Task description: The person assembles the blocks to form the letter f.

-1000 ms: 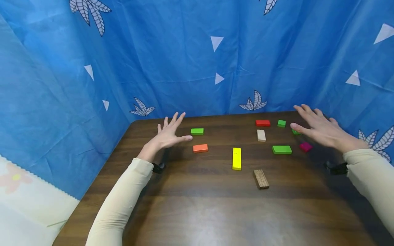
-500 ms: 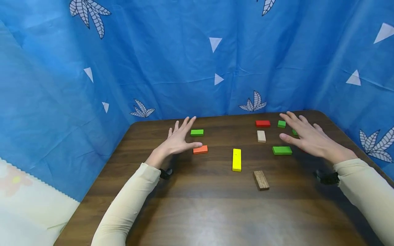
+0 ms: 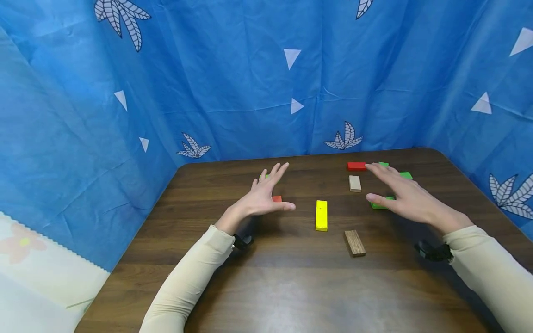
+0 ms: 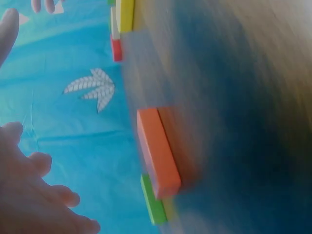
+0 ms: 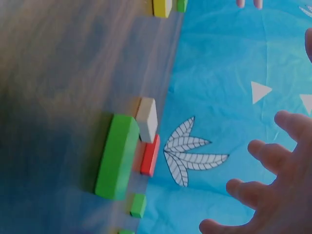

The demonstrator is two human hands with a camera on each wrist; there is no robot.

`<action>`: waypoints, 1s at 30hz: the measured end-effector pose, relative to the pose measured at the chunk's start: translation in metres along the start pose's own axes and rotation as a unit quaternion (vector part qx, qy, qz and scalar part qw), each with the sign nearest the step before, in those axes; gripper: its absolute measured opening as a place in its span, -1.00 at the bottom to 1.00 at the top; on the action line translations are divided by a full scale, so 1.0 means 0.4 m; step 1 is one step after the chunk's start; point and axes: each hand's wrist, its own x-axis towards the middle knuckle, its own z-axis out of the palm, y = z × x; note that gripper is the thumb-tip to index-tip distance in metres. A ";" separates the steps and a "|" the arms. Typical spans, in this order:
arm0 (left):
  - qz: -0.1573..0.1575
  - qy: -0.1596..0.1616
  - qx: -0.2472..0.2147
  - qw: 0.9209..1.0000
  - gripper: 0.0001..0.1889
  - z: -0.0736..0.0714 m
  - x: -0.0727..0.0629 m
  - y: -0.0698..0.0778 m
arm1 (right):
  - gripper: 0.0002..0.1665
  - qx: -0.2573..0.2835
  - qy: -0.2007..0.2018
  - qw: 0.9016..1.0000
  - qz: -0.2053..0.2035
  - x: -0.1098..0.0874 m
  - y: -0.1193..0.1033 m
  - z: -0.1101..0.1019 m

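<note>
Head view: left hand [image 3: 260,200] part-covers orange block [image 3: 276,199], right hand [image 3: 410,199] part-covers front green block [image 3: 378,206]; left wrist: table [image 4: 273,29] blurred, yellow block [image 4: 126,14] cut off at top

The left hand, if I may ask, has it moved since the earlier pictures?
Yes, in the head view the left hand has moved rightward, toward the yellow block.

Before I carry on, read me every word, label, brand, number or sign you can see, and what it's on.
No readable text in any view.
Blue curtain: printed leaves and white triangles only, no lettering.
Yellow block: faint specks near its far end, too small to make out.
Dark wrist devices: any marking is too small to read.
</note>
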 end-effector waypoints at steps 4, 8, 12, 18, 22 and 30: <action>0.017 -0.010 -0.027 0.999 0.22 0.019 0.008 0.015 | 0.06 0.019 -0.009 1.000 -0.011 -0.007 -0.003 0.018; 0.030 -0.018 -0.045 0.998 0.24 0.038 0.013 0.023 | 0.07 0.033 -0.015 0.999 -0.021 -0.017 -0.006 0.036; 0.039 -0.024 -0.050 0.998 0.29 0.057 0.017 0.027 | 0.08 0.044 -0.023 0.999 -0.020 -0.024 -0.012 0.053; 0.045 -0.023 -0.032 0.998 0.28 0.081 0.027 0.035 | 0.06 0.060 -0.023 0.998 -0.029 -0.038 -0.017 0.075; 0.041 -0.026 -0.029 0.998 0.20 0.091 0.032 0.041 | 0.05 0.074 -0.016 0.996 -0.049 -0.040 -0.020 0.092; 0.038 -0.027 -0.023 0.999 0.03 0.099 0.037 0.053 | -0.02 0.102 -0.025 0.991 -0.083 -0.040 -0.017 0.134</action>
